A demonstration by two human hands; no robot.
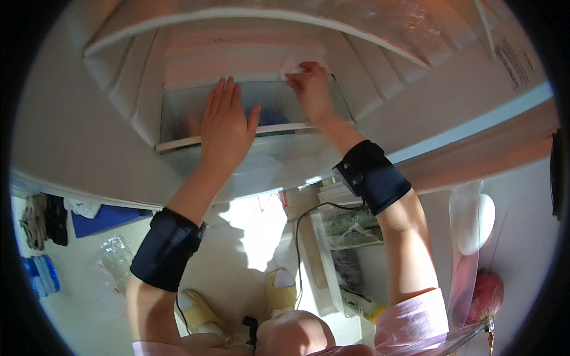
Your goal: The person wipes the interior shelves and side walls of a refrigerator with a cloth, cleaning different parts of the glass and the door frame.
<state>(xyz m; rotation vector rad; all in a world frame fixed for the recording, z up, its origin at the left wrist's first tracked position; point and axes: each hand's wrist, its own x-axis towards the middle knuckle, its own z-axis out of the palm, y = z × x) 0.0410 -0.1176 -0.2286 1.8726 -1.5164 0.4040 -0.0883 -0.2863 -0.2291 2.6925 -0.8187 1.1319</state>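
Note:
Before me is an open refrigerator with a glass shelf (pixel 276 95) above a transparent drawer (pixel 267 153). My left hand (pixel 227 120) lies flat on the glass, palm down, fingers pointing to the back wall and thumb apart. Near the shelf's back right corner, my right hand (pixel 311 89) pinches a thin whitish cloth or tissue (pixel 291 70), partly hidden by the fingers. Blurred coloured shapes, one of them blue, show through the glass. Each forearm wears a black band.
Another shelf (pixel 267 13) curves overhead. At right, the door's clear bin (pixel 463 267) stands near a red onion (pixel 485 296). Below are a white door rack (pixel 329 267) with wrapped green items, a plastic bag (pixel 113 262) on the floor, and my yellow slippers (pixel 281 289). Black cables hang from the armbands.

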